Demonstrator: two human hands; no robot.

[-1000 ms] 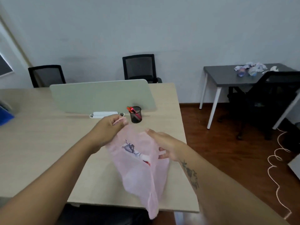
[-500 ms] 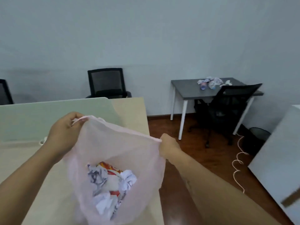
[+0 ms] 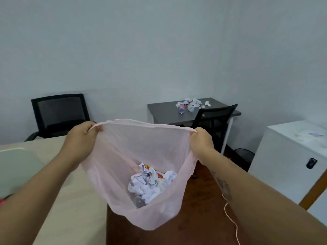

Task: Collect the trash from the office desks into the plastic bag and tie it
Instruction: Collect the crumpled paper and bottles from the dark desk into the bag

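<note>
Beyond the thin pink plastic bag [image 3: 141, 151] stands a dark grey desk with white legs [image 3: 162, 110]. The bag hangs in mid-air, its mouth stretched wide, likely to take more. The left hand [image 3: 79, 140] and right hand [image 3: 200, 140] each pinch its rim at opposite sides. Crumpled white papers [image 3: 148, 188] sit at its bottom, while scattered paper scraps and bottles [image 3: 188, 104] wait on the desk beyond it.

Dark grey desk [image 3: 162, 110] by the back wall: crumpled paper [image 3: 192, 101], 2 plastic bottles [image 3: 182, 109] & paper scraps [image 3: 207, 103] bunched toward its far edge. Light wood desk [image 3: 74, 200]: pale green panel [image 3: 17, 167], plus sth red [image 3: 3, 200], poss. a pen, too cropped to tell. Wood floor [image 3: 203, 218]: white cord [image 3: 230, 218], black mesh bin [image 3: 245, 154].
</note>
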